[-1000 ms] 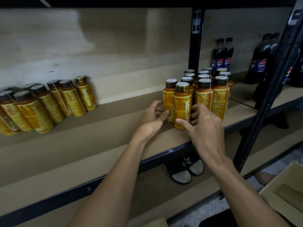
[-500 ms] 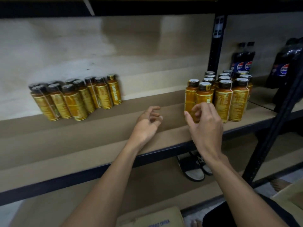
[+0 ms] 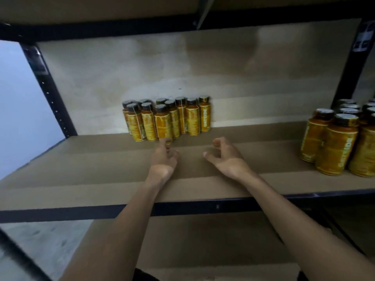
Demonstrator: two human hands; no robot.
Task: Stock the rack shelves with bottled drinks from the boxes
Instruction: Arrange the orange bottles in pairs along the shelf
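The left hand (image 3: 164, 160) and right hand (image 3: 227, 159) are hovering over the shelf (image 3: 91, 163), fingers loosely released, grasping nothing, near the far bottles (image 3: 166, 118).

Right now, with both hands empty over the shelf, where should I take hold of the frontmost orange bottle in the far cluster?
Probably around its neck, just under the black cap, coming from the front and slightly above with the left hand, which is nearest. The frontmost orange bottle stands upright, pressed close between neighbouring bottles, so its sides offer little finger room.
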